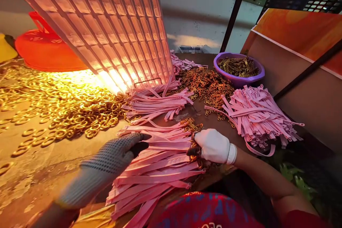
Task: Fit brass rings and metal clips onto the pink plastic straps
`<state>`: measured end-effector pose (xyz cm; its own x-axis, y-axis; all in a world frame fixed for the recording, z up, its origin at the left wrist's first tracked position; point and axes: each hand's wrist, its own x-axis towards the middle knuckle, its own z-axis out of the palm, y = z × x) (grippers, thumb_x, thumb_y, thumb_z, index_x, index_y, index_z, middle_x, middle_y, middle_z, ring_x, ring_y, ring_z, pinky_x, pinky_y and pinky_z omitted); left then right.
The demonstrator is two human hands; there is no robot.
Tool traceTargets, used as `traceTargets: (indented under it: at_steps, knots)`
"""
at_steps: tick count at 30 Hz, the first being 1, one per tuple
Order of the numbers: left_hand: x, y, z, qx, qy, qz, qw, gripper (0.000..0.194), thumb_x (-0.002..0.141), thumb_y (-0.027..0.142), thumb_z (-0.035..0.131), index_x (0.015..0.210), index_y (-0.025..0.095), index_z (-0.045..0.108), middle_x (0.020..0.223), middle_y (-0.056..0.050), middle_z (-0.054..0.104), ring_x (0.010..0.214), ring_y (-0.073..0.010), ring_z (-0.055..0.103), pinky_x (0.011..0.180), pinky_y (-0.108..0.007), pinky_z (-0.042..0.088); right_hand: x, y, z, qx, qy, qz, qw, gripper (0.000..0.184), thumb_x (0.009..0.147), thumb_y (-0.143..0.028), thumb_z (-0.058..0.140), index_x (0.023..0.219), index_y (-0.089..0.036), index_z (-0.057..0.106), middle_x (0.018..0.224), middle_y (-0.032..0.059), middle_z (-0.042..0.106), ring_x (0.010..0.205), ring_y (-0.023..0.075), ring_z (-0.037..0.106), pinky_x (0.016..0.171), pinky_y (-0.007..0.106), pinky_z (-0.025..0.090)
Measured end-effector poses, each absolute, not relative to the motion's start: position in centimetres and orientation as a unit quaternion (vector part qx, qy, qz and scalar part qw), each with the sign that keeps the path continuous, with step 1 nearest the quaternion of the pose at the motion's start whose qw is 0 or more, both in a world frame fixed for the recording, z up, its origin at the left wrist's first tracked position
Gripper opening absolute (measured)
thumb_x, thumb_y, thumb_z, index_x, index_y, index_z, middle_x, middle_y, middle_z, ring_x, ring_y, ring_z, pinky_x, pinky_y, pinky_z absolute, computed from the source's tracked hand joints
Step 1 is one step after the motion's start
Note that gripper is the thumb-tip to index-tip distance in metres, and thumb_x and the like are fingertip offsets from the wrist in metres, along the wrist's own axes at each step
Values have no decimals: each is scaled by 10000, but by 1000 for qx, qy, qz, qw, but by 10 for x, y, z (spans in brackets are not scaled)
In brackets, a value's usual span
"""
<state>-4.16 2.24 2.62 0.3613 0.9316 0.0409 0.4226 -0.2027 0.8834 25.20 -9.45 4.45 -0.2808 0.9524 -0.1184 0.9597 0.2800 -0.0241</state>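
Observation:
My left hand point(117, 155), in a grey knit glove with dark fingertips, lies on a pile of pink plastic straps point(157, 164) at the near edge of the table, fingers bent over the top straps. My right hand point(213, 146), in a white glove, is closed at the right end of that pile, fingers pinched on a strap end among small brass-coloured metal pieces point(191, 125). Whether it also holds a metal piece is hidden.
More pink strap piles lie at centre point(157, 101) and right point(256, 114). Golden rings point(66, 110) cover the left of the table. A purple bowl point(238, 78) holds metal parts beside a heap of them point(208, 85). A tilted pink grid rack point(112, 25) and red lid point(45, 50) stand behind.

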Motion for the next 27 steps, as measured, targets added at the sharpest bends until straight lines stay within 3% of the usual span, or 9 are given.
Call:
traceTargets:
  at_steps: [2, 5, 8, 12, 15, 19, 21, 24, 27]
  knots:
    - [-37, 18, 16, 693, 506, 304, 413, 269, 679, 362, 757, 922, 253, 791, 859, -60, 769, 691, -213, 646, 594, -288, 542, 273, -72, 40, 584, 811, -42, 16, 240, 955, -338, 614, 1084, -160, 707, 1079, 106, 747, 952, 221, 673, 816, 293, 462]
    - [-17, 7, 9, 589, 505, 297, 557, 358, 797, 382, 648, 1109, 224, 729, 752, -23, 701, 428, -111, 458, 354, -201, 361, 321, -20, 33, 691, 723, 13, 3, 307, 997, -311, 550, 1245, -191, 684, 1206, 93, 709, 1096, 207, 607, 934, 279, 426]
    - [9, 4, 10, 449, 448, 265, 726, 450, 885, 527, 592, 1164, 187, 684, 676, 2, 630, 357, -68, 322, 289, -173, 233, 368, 32, 22, 765, 641, 46, 35, 266, 931, -145, 538, 1102, -63, 724, 1100, 221, 694, 1088, 290, 575, 923, 361, 391]
    - [30, 13, 15, 306, 360, 183, 862, 658, 818, 715, 603, 1067, 114, 702, 753, -73, 684, 357, -59, 367, 290, -193, 222, 403, 70, 0, 789, 610, 65, 44, 318, 900, -8, 420, 1010, 42, 714, 1148, 332, 630, 1168, 365, 511, 946, 462, 344]
    - [30, 15, 19, 296, 345, 181, 872, 521, 799, 558, 673, 1059, 107, 699, 822, -105, 712, 395, -67, 434, 316, -188, 250, 413, 79, -9, 791, 609, 62, 24, 317, 870, 23, 410, 969, 52, 710, 1136, 344, 627, 1204, 393, 493, 974, 502, 333]
    - [25, 5, 25, 344, 388, 218, 827, 362, 801, 291, 709, 1122, 134, 652, 743, -23, 654, 427, -41, 386, 360, -147, 241, 410, 81, -5, 794, 605, 39, -48, 264, 821, -15, 476, 961, 34, 694, 1127, 363, 622, 1180, 428, 523, 985, 561, 361]
    - [24, 0, 28, 370, 386, 245, 809, 349, 824, 313, 696, 1124, 152, 617, 748, -7, 644, 433, -44, 380, 357, -144, 237, 395, 72, -1, 780, 618, 3, -99, 278, 840, -57, 478, 1023, -17, 683, 1096, 302, 663, 1093, 372, 594, 947, 503, 435]
    - [28, -5, 28, 414, 386, 251, 785, 389, 847, 368, 673, 1166, 168, 578, 767, -17, 673, 411, -53, 381, 339, -151, 248, 350, 40, 1, 705, 672, -108, -201, 292, 937, -170, 441, 1142, -153, 648, 987, 119, 728, 894, 230, 664, 809, 343, 529]
    - [36, -7, 25, 456, 366, 221, 780, 472, 879, 389, 636, 1298, 194, 538, 762, -21, 700, 377, -68, 371, 324, -171, 265, 291, -4, 5, 560, 693, -289, -350, 289, 975, -307, 529, 1231, -206, 618, 973, 54, 722, 835, 168, 668, 768, 284, 551]
